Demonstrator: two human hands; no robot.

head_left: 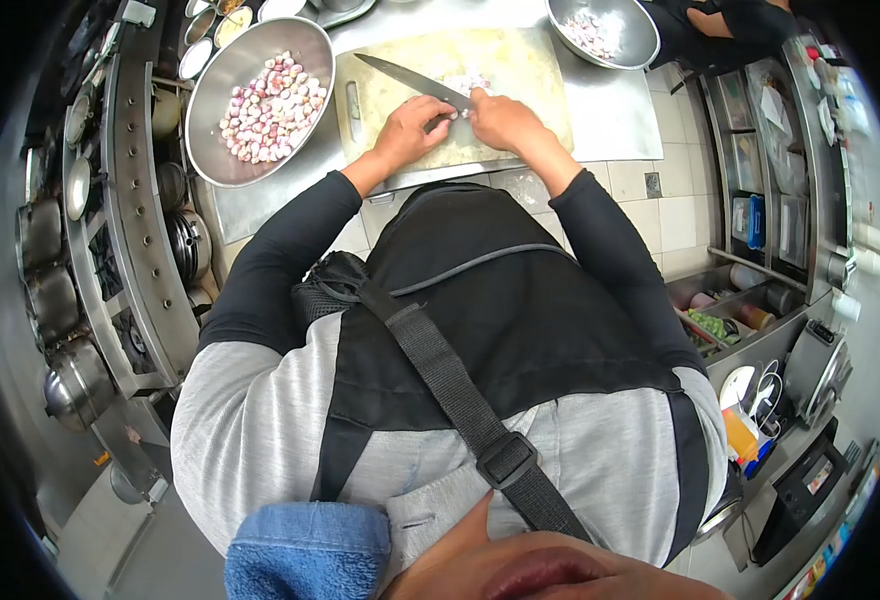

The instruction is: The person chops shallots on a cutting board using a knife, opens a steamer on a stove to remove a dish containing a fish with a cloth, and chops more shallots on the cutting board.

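On the cutting board (400,75) lies a small heap of chopped shallots (465,84). My right hand (500,120) is wrapped round the handle of a large knife (410,77), whose blade points up and left over the board. Close to the blade's heel, my left hand (415,130) has its fingers curled in a pinch; what they hold is too small to name. A big steel bowl (203,125) of whole peeled shallots (272,108) stands left of the board. Beyond the board's right corner is a smaller steel bowl (643,38) with chopped pieces.
Small containers (197,57) stand at the table's far left. Another person's dark-clothed arm (750,20) shows at the upper right. A stove (125,270) with pots runs along the left, and steel shelving (810,180) along the right.
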